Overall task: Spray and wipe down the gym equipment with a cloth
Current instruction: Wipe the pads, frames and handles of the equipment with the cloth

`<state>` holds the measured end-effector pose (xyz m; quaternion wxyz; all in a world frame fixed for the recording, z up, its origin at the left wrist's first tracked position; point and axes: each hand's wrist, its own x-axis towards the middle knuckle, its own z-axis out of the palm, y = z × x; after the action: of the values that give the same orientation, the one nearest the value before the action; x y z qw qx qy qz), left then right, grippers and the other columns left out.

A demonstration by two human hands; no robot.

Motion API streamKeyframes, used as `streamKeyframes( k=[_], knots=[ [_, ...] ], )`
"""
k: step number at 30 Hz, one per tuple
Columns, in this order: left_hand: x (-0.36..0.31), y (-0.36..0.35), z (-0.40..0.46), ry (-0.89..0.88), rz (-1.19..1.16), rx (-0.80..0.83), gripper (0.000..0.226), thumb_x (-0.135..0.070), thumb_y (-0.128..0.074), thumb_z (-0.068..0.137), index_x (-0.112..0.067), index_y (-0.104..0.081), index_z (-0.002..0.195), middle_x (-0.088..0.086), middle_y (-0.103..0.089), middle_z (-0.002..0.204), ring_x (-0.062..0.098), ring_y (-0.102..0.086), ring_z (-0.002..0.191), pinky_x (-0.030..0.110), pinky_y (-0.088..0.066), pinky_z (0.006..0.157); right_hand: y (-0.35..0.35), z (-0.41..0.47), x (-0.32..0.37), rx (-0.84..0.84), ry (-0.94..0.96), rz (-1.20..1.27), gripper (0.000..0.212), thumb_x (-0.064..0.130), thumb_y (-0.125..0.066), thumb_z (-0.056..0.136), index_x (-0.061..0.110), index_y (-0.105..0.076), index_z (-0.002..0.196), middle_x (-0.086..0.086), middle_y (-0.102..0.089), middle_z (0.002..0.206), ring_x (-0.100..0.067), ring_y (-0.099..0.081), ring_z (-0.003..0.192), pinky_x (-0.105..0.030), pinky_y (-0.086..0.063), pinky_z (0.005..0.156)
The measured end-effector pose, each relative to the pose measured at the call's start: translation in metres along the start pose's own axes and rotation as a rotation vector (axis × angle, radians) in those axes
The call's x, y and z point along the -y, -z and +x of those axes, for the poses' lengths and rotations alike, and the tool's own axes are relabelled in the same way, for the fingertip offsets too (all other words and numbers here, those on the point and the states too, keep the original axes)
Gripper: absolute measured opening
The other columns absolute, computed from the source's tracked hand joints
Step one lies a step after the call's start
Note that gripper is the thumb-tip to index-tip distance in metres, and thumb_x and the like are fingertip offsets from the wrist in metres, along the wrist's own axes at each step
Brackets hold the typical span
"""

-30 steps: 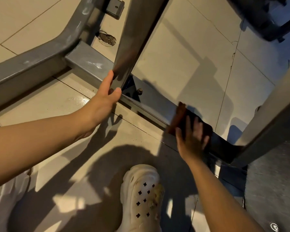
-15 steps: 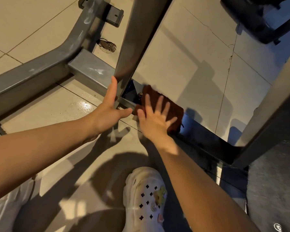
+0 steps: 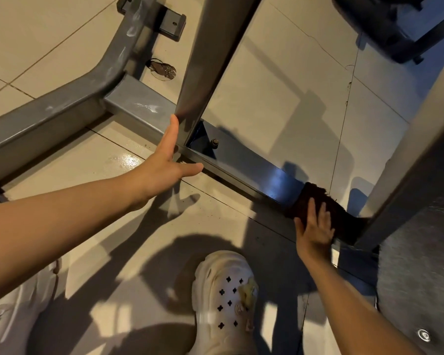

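Observation:
A grey steel gym frame lies on the tiled floor, its low base bar (image 3: pixel 244 162) running from centre left to lower right. On the bar's right end sits a dark brown cloth (image 3: pixel 315 201), and my right hand (image 3: pixel 314 231) presses it flat with straight fingers. My left hand (image 3: pixel 168 160) rests open against the foot of the slanted upright post (image 3: pixel 210 60), thumb spread along the bar. A bolt (image 3: pixel 214 142) stands on the bar beside the post. No spray bottle is in view.
A second slanted post (image 3: pixel 405 188) rises at the right, just past the cloth. A curved frame leg (image 3: pixel 62 108) runs off to the left. My white clog (image 3: pixel 226 298) stands on the tiles below the bar. A dark machine part (image 3: pixel 385 24) is at top right.
My right hand has slid the cloth along the base bar from beside the upright post to the bar's right end. The left hand stays on the post's foot.

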<state>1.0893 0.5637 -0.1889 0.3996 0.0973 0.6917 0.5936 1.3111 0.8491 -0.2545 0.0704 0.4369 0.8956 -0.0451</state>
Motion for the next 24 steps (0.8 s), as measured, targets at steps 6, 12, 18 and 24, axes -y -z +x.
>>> streamKeyframes(
  k=[6, 12, 18, 24],
  knots=[
    [-0.002, -0.004, 0.000, -0.005, -0.033, -0.009, 0.102, -0.016, -0.064, 0.092, -0.043, 0.016, 0.149, -0.013, 0.008, 0.162, 0.017, -0.010, 0.149, 0.043, -0.016, 0.120, -0.004, -0.012, 0.053, -0.071, 0.151, 0.084, 0.055, 0.018, -0.047, 0.101, 0.010, -0.027, 0.151, -0.020, -0.022, 0.157, -0.036, -0.019, 0.146, -0.054, -0.013, 0.117],
    [-0.005, -0.004, 0.000, 0.004, 0.028, -0.041, 0.102, -0.015, -0.065, 0.091, -0.040, 0.015, 0.150, -0.009, 0.005, 0.163, 0.017, -0.010, 0.149, 0.042, -0.017, 0.119, 0.005, -0.008, 0.179, -0.069, 0.526, 0.101, 0.052, 0.023, -0.049, 0.100, 0.013, -0.034, 0.149, -0.016, -0.032, 0.155, -0.033, -0.026, 0.145, -0.051, -0.020, 0.118],
    [-0.004, -0.002, -0.007, -0.009, 0.063, -0.075, 0.099, -0.015, -0.065, 0.091, -0.042, 0.009, 0.151, -0.010, 0.000, 0.163, 0.020, -0.014, 0.149, 0.042, -0.020, 0.117, 0.004, -0.001, 0.152, -0.115, 0.585, 0.089, 0.058, 0.009, -0.070, 0.085, 0.010, -0.050, 0.140, -0.020, -0.048, 0.143, -0.038, -0.046, 0.132, -0.054, -0.039, 0.107],
    [-0.003, -0.009, -0.024, -0.028, 0.061, -0.051, 0.093, -0.014, -0.063, 0.092, -0.041, 0.003, 0.153, -0.010, -0.001, 0.163, 0.020, -0.017, 0.148, 0.041, -0.023, 0.115, 0.016, -0.009, 0.044, 0.012, 0.228, 0.101, 0.050, 0.016, -0.046, 0.101, 0.014, -0.035, 0.149, -0.017, -0.031, 0.155, -0.033, -0.028, 0.143, -0.046, -0.032, 0.114]
  ],
)
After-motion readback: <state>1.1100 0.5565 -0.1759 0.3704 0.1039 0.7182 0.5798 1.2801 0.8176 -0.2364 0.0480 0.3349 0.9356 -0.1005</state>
